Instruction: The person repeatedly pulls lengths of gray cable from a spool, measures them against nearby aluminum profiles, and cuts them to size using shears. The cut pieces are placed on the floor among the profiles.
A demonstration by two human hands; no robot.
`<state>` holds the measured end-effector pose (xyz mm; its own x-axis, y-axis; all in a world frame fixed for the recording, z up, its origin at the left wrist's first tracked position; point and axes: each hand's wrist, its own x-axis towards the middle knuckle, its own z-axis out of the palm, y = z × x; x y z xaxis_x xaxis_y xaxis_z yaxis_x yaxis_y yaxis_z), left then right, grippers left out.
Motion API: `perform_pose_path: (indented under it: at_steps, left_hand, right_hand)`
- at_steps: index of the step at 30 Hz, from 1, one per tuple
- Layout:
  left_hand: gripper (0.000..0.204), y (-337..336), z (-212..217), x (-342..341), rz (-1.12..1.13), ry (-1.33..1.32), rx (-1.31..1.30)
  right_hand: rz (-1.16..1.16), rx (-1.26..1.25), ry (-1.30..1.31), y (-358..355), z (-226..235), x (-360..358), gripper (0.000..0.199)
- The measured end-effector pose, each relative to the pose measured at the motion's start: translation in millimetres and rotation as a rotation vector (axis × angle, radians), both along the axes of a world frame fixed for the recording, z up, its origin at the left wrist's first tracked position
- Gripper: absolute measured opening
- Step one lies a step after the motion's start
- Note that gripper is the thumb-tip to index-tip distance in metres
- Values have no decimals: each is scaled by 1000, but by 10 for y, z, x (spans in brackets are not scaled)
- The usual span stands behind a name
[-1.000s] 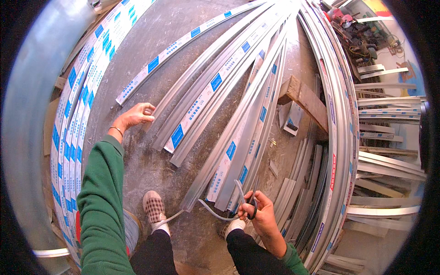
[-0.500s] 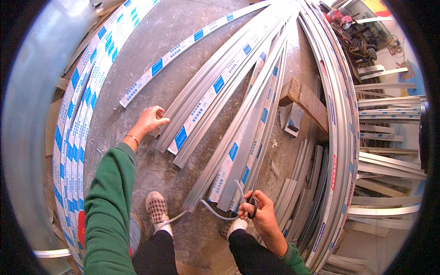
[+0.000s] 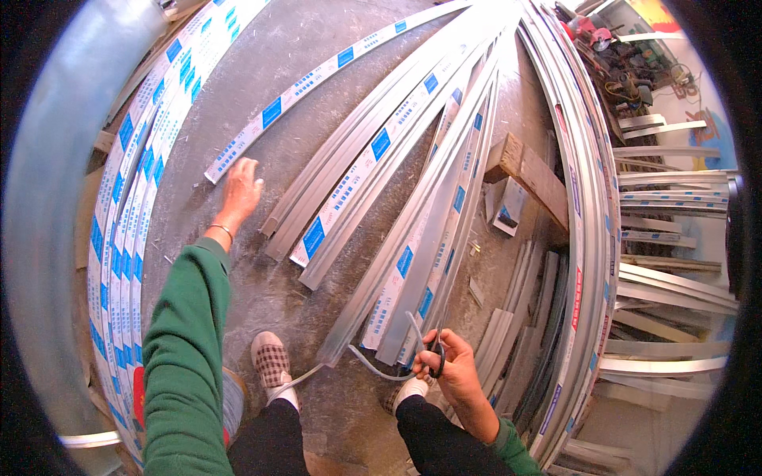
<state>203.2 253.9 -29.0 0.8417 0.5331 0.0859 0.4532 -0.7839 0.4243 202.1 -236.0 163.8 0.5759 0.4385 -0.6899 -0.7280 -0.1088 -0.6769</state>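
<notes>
My left hand (image 3: 240, 194), fingers apart and holding nothing, reaches beside the near end of a white-filmed long profile strip (image 3: 271, 113) with blue labels. I cannot tell whether the fingertips touch it. Low on the right, my right hand (image 3: 456, 373) is closed around black-handled scissors (image 3: 436, 361). Next to that hand a thin grey flexible strip (image 3: 379, 371) curves in front of the profile ends. Just to the right of my left hand lies a bundle of long grey profiles (image 3: 317, 210), some with white and blue film. More profiles (image 3: 349, 329) fan out towards my feet.
Film-wrapped profiles (image 3: 119, 262) are stacked along the left. A wooden block (image 3: 528, 174) lies right of centre, beside long profiles (image 3: 583, 238). Offcuts on racks (image 3: 675, 198) and a cluttered heap of tools (image 3: 627, 71) are at the far right.
My left hand has moved up and left, from the end of the grey profile bundle to the separate labelled strip. My right hand with the scissors has stayed put.
</notes>
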Motion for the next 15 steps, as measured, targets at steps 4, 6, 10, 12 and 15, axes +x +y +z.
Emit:
perform_pose_path:
  at_steps: [4, 6, 10, 12, 15]
  left_hand:
    - [72, 284, -42, -46, 100, 81, 216]
    - [77, 397, -74, -47, 150, 113, 233]
    - [77, 573, -140, -25, 163, 143, 247]
    - [77, 627, -150, 18, 168, 135, 200]
    - [55, 644, -140, 92, 203, 158, 266]
  right_hand:
    - [72, -10, -17, 17, -60, 30, 27]
    - [133, -22, -49, 36, -96, 57, 27]
    - [135, 3, -5, 50, -139, 120, 28]
    - [133, -6, 11, 67, -161, 157, 27]
    - [149, 2, 25, 98, -176, 217, 28]
